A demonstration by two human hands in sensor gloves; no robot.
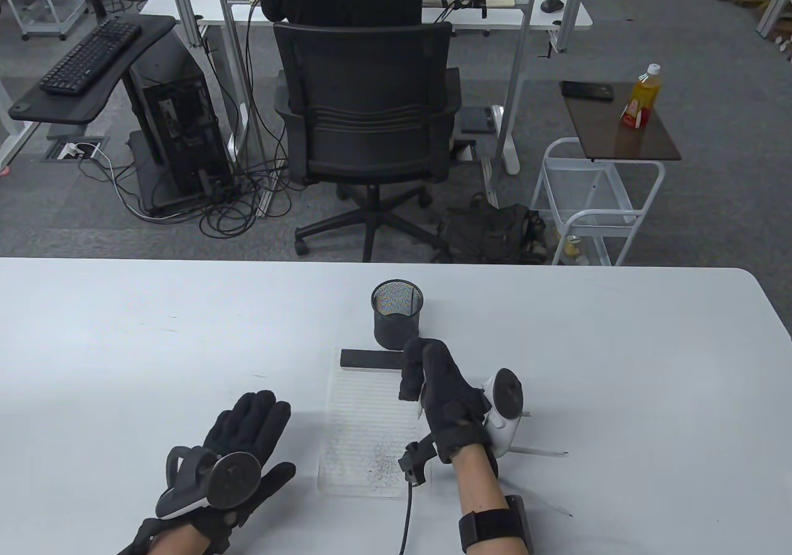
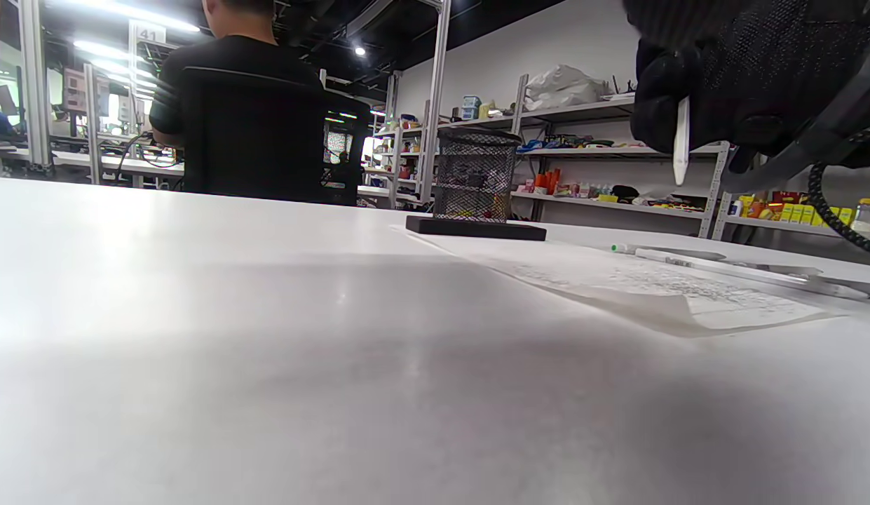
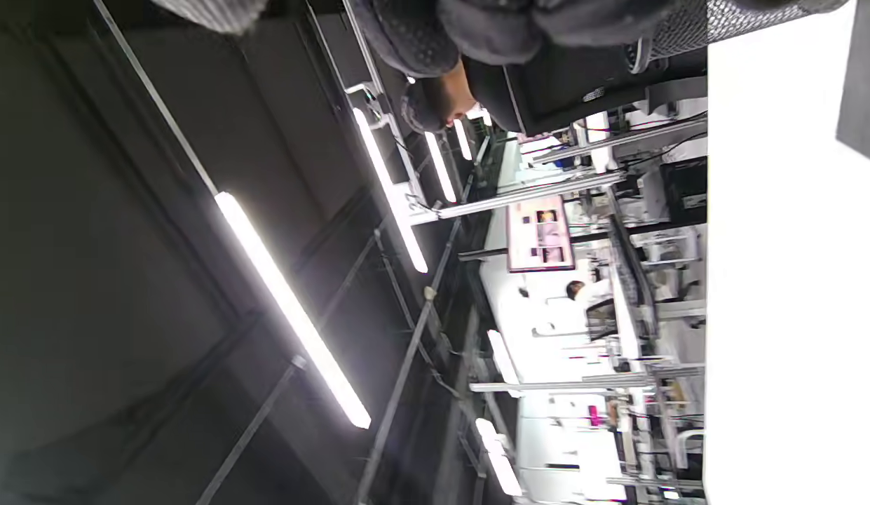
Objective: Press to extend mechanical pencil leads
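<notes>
Spanning the foreground, the white table [image 1: 185, 332] carries a lined white paper sheet [image 1: 365, 431] and a black mesh pencil cup [image 1: 396, 314]. Left hand [image 1: 238, 450] lies flat, fingers spread, holding nothing. Right hand [image 1: 442, 394] grips a slim white mechanical pencil [image 2: 681, 140] upright over the sheet.

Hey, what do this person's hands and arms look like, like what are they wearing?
Both hands wear black fabric gloves. The left hand carries a tracker with a dark round disc and white body; the right hand carries a white one with a dark oval face. A black cable hangs from the right wrist, and a black strap wraps that bare forearm. No sleeves show.
</notes>
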